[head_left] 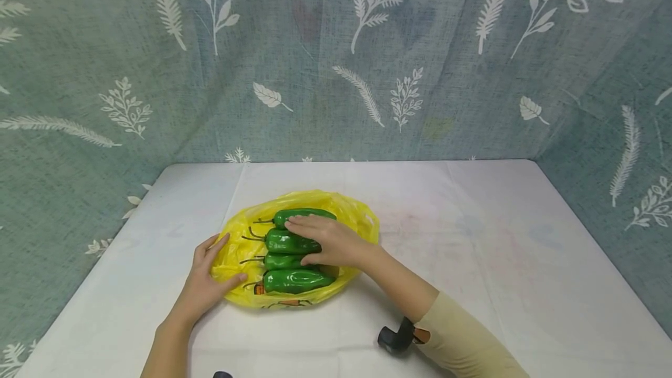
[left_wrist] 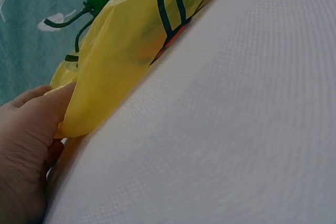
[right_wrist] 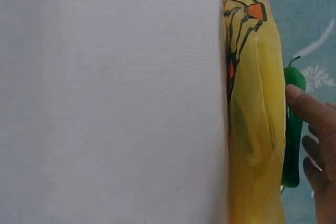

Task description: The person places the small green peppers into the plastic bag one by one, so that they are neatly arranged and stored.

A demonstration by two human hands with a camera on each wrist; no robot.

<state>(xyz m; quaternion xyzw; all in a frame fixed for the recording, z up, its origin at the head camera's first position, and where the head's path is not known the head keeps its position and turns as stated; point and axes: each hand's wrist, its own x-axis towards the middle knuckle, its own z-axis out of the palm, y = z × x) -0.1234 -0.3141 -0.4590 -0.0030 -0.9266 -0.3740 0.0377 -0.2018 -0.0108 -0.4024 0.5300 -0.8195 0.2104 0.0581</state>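
Note:
A yellow plastic bag lies spread on the table with its mouth facing up. Several glossy green peppers with thin stems lie side by side in it, among them the nearest pepper and the farthest pepper. At the bag's left edge my left hand holds the rim, thumb over the inner side. My right hand reaches over the peppers' right ends, fingers extended across the second pepper from the back and thumb by the third pepper. Under its palm the contact is hidden.
A white cloth covers the table. Patterned green fabric hangs behind it and on both sides. A black device sits at the right wrist. Another dark object shows at the bottom edge.

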